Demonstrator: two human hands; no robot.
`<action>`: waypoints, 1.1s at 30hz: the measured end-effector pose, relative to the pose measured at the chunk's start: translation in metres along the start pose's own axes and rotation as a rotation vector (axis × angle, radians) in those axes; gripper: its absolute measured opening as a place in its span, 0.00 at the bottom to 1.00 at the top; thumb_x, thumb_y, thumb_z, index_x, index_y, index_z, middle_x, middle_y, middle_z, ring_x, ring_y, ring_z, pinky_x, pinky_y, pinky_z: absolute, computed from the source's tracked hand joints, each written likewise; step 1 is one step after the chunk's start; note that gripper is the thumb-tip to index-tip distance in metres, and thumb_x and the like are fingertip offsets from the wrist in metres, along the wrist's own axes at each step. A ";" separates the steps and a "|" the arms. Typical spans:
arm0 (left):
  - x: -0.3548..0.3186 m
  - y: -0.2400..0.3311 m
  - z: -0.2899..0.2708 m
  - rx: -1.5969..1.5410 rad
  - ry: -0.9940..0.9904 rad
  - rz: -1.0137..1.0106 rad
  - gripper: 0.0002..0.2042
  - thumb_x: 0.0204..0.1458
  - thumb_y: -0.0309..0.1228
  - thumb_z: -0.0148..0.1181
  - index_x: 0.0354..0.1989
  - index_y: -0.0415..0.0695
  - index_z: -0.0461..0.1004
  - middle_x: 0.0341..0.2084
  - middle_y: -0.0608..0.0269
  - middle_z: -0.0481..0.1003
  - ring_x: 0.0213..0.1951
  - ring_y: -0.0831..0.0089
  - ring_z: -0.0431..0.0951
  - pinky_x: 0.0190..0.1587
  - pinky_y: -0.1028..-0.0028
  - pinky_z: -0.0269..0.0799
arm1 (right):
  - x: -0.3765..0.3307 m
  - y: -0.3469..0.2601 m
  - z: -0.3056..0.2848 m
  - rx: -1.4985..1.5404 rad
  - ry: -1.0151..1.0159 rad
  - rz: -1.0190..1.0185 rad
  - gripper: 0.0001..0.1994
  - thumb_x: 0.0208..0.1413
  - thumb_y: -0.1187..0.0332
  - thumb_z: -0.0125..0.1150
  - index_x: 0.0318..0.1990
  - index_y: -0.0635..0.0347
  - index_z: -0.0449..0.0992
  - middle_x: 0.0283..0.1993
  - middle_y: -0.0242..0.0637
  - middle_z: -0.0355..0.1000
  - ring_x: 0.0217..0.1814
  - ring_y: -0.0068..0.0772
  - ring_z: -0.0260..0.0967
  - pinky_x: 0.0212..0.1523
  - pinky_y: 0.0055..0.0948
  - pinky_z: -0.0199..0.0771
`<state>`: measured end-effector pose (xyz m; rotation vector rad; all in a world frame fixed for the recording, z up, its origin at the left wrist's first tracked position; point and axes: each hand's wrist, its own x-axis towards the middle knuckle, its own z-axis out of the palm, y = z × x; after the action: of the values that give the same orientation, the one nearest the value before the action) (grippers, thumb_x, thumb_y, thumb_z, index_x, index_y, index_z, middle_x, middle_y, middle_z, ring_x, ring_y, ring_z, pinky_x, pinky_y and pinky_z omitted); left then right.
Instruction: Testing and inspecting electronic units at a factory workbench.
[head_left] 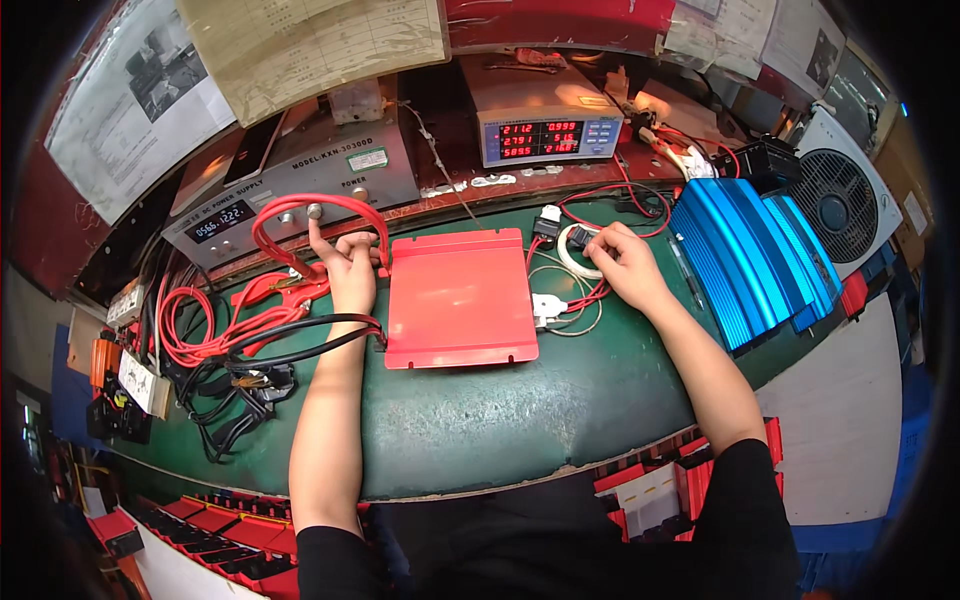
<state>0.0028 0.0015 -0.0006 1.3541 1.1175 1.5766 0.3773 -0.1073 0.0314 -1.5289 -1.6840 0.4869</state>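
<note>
On a green bench mat (480,420) crowded with test gear, a flat red metal case (458,297) lay at the centre between a person's two bare hands. The left hand (350,265) rested just beside the case's left edge, its index finger raised toward the silver knob (315,211) on the grey power supply (290,190) at the far left, the other fingers curled around a loop of thick red cable (300,215); a black cable (290,340) ran under the wrist to the case's near-left corner. The right hand (620,262) lay to the right of the case, fingers pinched on a small black plug (582,237) inside a ring of white cord (572,262), with a white connector (548,303) and thin red wires close to its near side. A grey meter with red digits (545,125) stood at the far edge of the bench, behind the case. A ribbed blue metal housing (750,255) sat at the right, well apart from the case, with a white fan unit (840,195) beyond it. Red clamps and tangled black leads (235,400) lay at the near left, and trays of red cases (220,540) showed below the bench edge.
</note>
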 end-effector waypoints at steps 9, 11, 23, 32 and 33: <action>-0.002 0.002 -0.015 0.238 -0.264 -0.006 0.11 0.63 0.31 0.49 0.33 0.38 0.72 0.22 0.68 0.69 0.28 0.78 0.69 0.32 0.76 0.66 | 0.001 0.001 0.000 0.002 -0.007 -0.003 0.08 0.57 0.68 0.60 0.33 0.65 0.77 0.31 0.33 0.65 0.27 0.23 0.64 0.30 0.25 0.64; -0.003 0.009 -0.018 0.341 -0.342 0.020 0.11 0.62 0.32 0.49 0.33 0.37 0.71 0.23 0.67 0.70 0.29 0.77 0.69 0.35 0.75 0.65 | -0.001 0.001 -0.001 0.008 -0.022 0.021 0.07 0.58 0.69 0.59 0.33 0.64 0.78 0.32 0.32 0.65 0.27 0.21 0.62 0.30 0.23 0.62; -0.003 0.010 -0.029 0.630 -0.518 0.125 0.17 0.63 0.32 0.42 0.46 0.32 0.73 0.47 0.47 0.73 0.54 0.55 0.69 0.59 0.67 0.61 | 0.002 0.004 -0.001 -0.013 -0.041 0.023 0.07 0.58 0.68 0.59 0.34 0.64 0.78 0.32 0.32 0.65 0.29 0.21 0.64 0.31 0.24 0.64; -0.006 0.017 -0.022 0.600 -0.526 0.156 0.17 0.64 0.33 0.41 0.38 0.31 0.73 0.42 0.47 0.74 0.48 0.55 0.70 0.55 0.66 0.63 | 0.001 0.008 -0.001 0.015 -0.015 0.006 0.08 0.56 0.68 0.61 0.34 0.64 0.77 0.31 0.34 0.66 0.27 0.25 0.67 0.30 0.26 0.67; -0.007 0.015 -0.022 0.603 -0.526 0.155 0.17 0.64 0.33 0.41 0.38 0.31 0.73 0.42 0.47 0.74 0.48 0.55 0.70 0.55 0.66 0.63 | 0.001 0.010 0.000 0.018 -0.007 -0.010 0.08 0.56 0.68 0.61 0.34 0.64 0.77 0.31 0.35 0.67 0.27 0.25 0.67 0.30 0.26 0.67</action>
<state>-0.0178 -0.0129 0.0103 2.1398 1.2072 0.8993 0.3837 -0.1047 0.0244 -1.5071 -1.6881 0.5015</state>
